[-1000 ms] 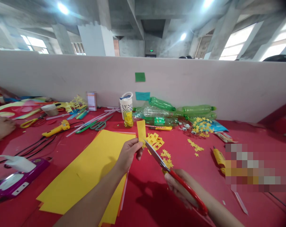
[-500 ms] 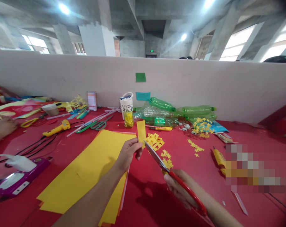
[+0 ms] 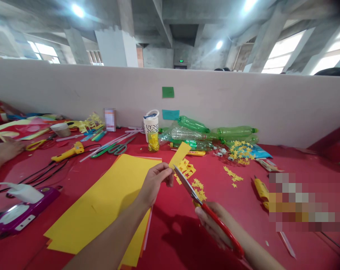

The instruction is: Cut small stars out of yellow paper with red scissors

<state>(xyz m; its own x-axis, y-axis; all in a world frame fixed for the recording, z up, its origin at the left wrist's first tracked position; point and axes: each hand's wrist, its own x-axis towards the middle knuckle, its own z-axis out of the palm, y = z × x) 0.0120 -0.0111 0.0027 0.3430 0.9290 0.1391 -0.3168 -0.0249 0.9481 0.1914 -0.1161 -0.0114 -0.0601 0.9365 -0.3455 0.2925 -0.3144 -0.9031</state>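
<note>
My left hand (image 3: 155, 183) pinches a strip of yellow paper (image 3: 181, 154) at its lower end, and the strip leans to the right. Red-handled scissors (image 3: 219, 221) are gripped in my right hand (image 3: 215, 225), their blades pointing up and left. The blade tips meet the strip just beside my left fingertips. Whether they cut into the paper I cannot tell. Behind the blades lie yellow paper scraps with star-shaped holes (image 3: 188, 168), and small yellow stars (image 3: 199, 189) sit by the blades. A stack of yellow sheets (image 3: 102, 202) lies under my left forearm.
Green plastic bottles (image 3: 234, 131) lie along the partition, near a white cup (image 3: 151, 125). More stars are heaped at a blue packet (image 3: 261, 151). Grey scissors (image 3: 121, 147), a yellow glue gun (image 3: 68, 152) and a purple power strip (image 3: 29, 210) are leftward. Another person's hand (image 3: 6, 148) is far left.
The yellow strip has swung from nearly upright to leaning right. My left hand has shifted slightly to the right, while the scissors stay almost where they were.
</note>
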